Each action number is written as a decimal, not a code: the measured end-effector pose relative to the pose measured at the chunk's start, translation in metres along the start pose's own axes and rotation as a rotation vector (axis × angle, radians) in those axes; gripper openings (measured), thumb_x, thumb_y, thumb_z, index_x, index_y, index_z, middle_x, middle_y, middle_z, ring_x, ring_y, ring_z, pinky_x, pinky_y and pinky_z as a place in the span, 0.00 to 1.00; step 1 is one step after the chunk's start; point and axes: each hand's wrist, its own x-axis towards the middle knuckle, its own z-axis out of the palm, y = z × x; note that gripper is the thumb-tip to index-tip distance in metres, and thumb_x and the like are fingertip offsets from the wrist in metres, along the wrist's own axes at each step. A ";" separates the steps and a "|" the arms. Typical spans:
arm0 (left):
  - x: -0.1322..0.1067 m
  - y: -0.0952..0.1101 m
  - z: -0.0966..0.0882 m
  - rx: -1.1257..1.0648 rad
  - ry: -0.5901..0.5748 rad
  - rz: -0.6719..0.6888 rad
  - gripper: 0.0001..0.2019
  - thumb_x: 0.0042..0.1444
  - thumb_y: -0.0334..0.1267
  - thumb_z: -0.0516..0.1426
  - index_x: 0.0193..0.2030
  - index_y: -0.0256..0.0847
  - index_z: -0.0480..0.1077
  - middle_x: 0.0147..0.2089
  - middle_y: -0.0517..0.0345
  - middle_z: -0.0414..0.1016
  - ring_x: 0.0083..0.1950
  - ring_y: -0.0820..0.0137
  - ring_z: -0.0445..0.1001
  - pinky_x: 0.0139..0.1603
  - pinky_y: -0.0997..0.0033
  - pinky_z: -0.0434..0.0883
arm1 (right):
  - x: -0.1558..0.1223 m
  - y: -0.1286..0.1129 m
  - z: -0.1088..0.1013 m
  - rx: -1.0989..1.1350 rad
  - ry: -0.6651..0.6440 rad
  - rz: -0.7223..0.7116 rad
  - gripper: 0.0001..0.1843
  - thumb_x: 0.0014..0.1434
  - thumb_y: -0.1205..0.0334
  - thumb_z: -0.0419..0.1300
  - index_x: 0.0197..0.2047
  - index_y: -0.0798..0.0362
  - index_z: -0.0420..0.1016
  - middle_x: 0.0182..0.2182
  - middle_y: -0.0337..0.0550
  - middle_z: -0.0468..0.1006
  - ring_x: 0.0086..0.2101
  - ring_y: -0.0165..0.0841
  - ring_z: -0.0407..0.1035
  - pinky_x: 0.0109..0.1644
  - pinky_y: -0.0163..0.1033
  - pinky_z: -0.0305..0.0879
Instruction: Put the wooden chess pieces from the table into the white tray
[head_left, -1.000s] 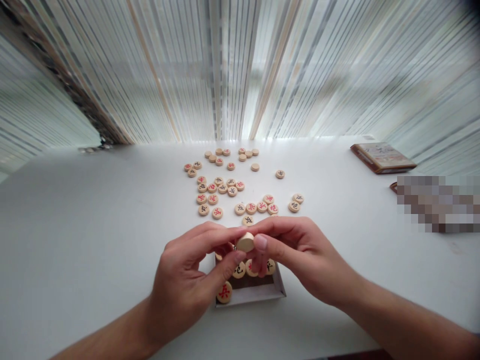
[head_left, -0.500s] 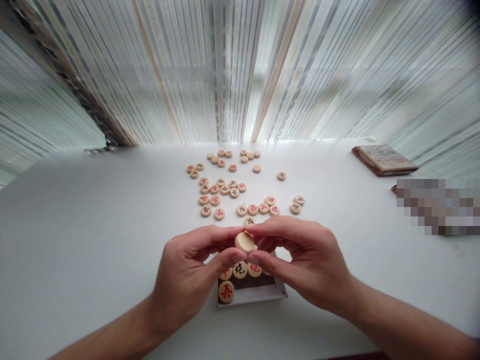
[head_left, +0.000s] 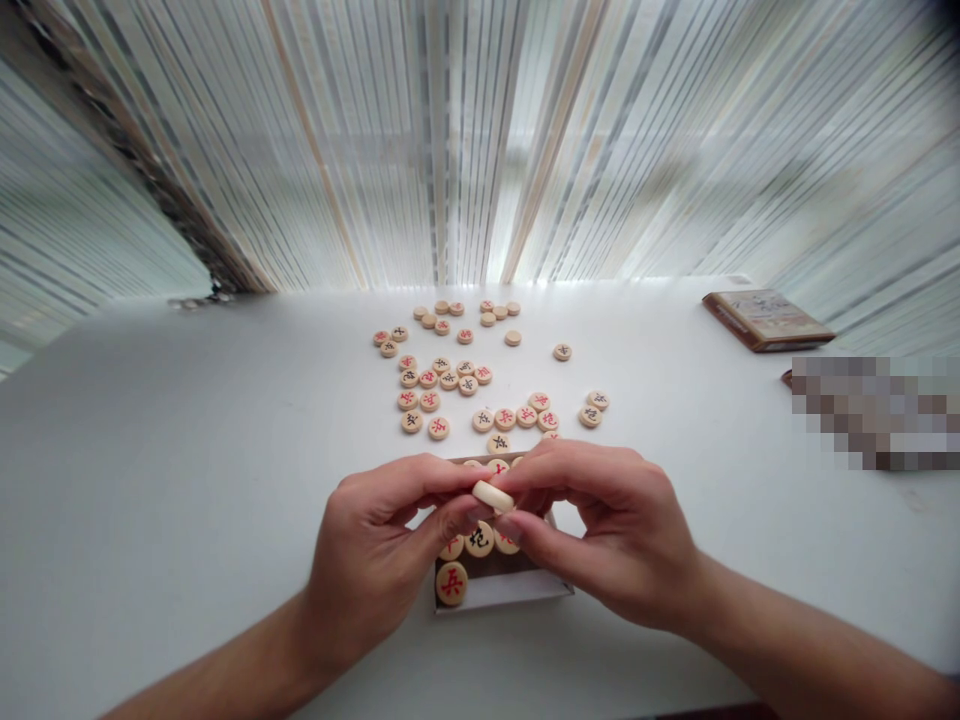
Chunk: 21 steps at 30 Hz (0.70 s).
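Note:
Between the fingertips of my left hand (head_left: pixel 397 540) and my right hand (head_left: pixel 600 525) is a round wooden xiangqi piece (head_left: pixel 493 497), tilted so its pale edge faces me. Both hands are closed on it, thumbs below and fingers above. Under them sits a shallow open box (head_left: pixel 517 590) with a dark bottom. Pieces lie in rows inside it, among them a black-marked piece (head_left: pixel 478 540) and, at the near left corner, a red-marked piece (head_left: pixel 451 583). My hands hide part of the box and its pieces.
Beyond the box, many loose xiangqi pieces (head_left: pixel 448 380) are scattered over the white table (head_left: pixel 225 450), some face down. A flat brown-edged box (head_left: pixel 769 320) lies at the far right, with a blurred-out item (head_left: pixel 870 415) nearer. A striped curtain (head_left: pixel 480 140) hangs behind the table.
The piece between my fingers has turned from showing its blank face to showing its edge. My right hand has shifted slightly, uncovering more of the box's far side.

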 end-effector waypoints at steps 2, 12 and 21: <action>0.000 0.000 -0.001 0.006 -0.009 0.023 0.10 0.63 0.28 0.70 0.48 0.46 0.89 0.42 0.55 0.91 0.38 0.68 0.88 0.41 0.76 0.84 | 0.000 0.001 0.000 0.024 0.000 0.006 0.06 0.64 0.66 0.74 0.45 0.53 0.89 0.31 0.45 0.87 0.27 0.31 0.79 0.31 0.33 0.78; -0.001 0.000 -0.001 -0.096 -0.013 -0.043 0.18 0.60 0.23 0.70 0.49 0.52 0.89 0.42 0.61 0.91 0.37 0.73 0.88 0.40 0.85 0.83 | 0.000 -0.001 0.001 0.247 0.044 0.210 0.07 0.57 0.70 0.79 0.40 0.54 0.90 0.29 0.44 0.88 0.25 0.30 0.79 0.29 0.30 0.76; -0.006 0.002 0.002 -0.251 -0.086 -0.165 0.21 0.59 0.24 0.71 0.55 0.53 0.87 0.40 0.62 0.91 0.38 0.70 0.90 0.42 0.80 0.86 | 0.007 -0.001 -0.005 0.588 -0.018 0.681 0.12 0.50 0.61 0.85 0.32 0.56 0.88 0.21 0.40 0.81 0.21 0.25 0.73 0.27 0.27 0.72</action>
